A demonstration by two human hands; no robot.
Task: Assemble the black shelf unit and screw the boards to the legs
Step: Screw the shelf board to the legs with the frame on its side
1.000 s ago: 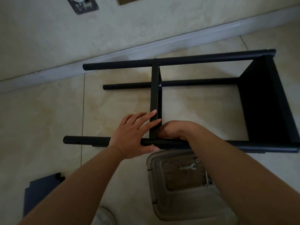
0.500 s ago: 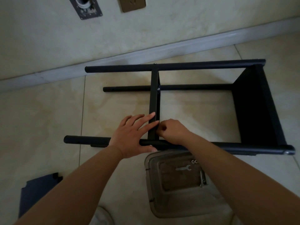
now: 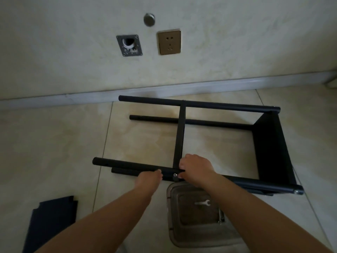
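Fingers (image 3: 182, 175) of right hand (image 3: 196, 169) pinch screw (image 3: 175, 174) on leg (image 3: 127, 164).

Black shelf unit (image 3: 269, 148) lies on its side on the tiled floor (image 3: 54, 143), by the wall. Left hand (image 3: 148, 179) grips the near leg (image 3: 127, 164); right hand (image 3: 196, 170) curls over that leg where the middle board (image 3: 179, 136) meets it, beside a silver screw (image 3: 175, 175). Clear tray (image 3: 189, 232) near the floor's front edge holds a small wrench (image 3: 202, 203). A loose dark board (image 3: 52, 218) lies front-left.
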